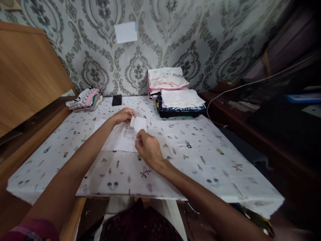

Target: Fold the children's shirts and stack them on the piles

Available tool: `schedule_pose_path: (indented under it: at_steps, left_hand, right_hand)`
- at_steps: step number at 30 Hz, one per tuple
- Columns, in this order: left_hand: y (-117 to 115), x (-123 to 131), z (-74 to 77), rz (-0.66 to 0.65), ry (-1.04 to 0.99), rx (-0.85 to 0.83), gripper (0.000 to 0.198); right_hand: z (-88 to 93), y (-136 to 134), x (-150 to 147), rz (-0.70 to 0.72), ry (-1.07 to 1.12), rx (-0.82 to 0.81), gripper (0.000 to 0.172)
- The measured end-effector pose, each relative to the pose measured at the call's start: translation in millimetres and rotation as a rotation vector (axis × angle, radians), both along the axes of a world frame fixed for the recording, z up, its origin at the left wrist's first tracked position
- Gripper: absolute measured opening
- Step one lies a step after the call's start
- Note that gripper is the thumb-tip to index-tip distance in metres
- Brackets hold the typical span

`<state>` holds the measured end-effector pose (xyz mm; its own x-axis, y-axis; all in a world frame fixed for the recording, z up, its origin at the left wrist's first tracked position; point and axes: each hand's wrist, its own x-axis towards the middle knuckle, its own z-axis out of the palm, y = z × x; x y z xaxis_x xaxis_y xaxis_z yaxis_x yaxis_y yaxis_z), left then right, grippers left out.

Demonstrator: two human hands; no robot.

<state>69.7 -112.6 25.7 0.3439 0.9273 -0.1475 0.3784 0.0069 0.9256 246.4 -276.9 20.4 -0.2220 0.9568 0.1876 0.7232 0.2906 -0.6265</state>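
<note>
A small white cloth point(117, 139) lies flat near the middle of the table, which is covered by a printed white sheet point(200, 150). My left hand point(124, 116) pinches the cloth's far right corner, where a flap point(139, 124) is turned up. My right hand point(147, 149) is closed on the cloth's near right edge. Both forearms reach in from the bottom of the view.
Two stacks of folded clothes point(175, 92) stand at the back right by the wall. A smaller folded pile point(85, 99) sits at the back left, with a black phone point(116, 100) beside it. A wooden board point(27, 73) flanks the left; dark shelving point(276, 110) the right.
</note>
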Motion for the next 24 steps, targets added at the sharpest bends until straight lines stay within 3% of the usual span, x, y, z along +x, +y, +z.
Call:
schedule_pose_path:
  at_steps: [5, 12, 16, 19, 24]
  left_hand:
    - [-4, -11, -7.5, 0.1, -0.095, -0.122, 0.01]
    - [-9, -14, -8.1, 0.161, -0.09, -0.215, 0.004]
    - [-15, -15, -11.6, 0.136, -0.052, -0.156, 0.013]
    - [-17, -14, -15.2, 0.127, 0.028, -0.07, 0.023]
    - [-13, -12, -18.7, 0.132, 0.254, 0.059, 0.028]
  right_hand:
    - [-6.1, 6, -38, 0.107, -0.172, -0.043, 0.024]
    - [-11.7, 17, -59, 0.147, -0.184, -0.092, 0.023]
    - [-17.7, 19, -52, 0.195, 0.006, -0.064, 0.017]
    - [-20.2, 24, -34, 0.138, 0.144, 0.014, 0.017]
    - [-31.6, 33, -6, 0.118, 0.023, 0.078, 0.018]
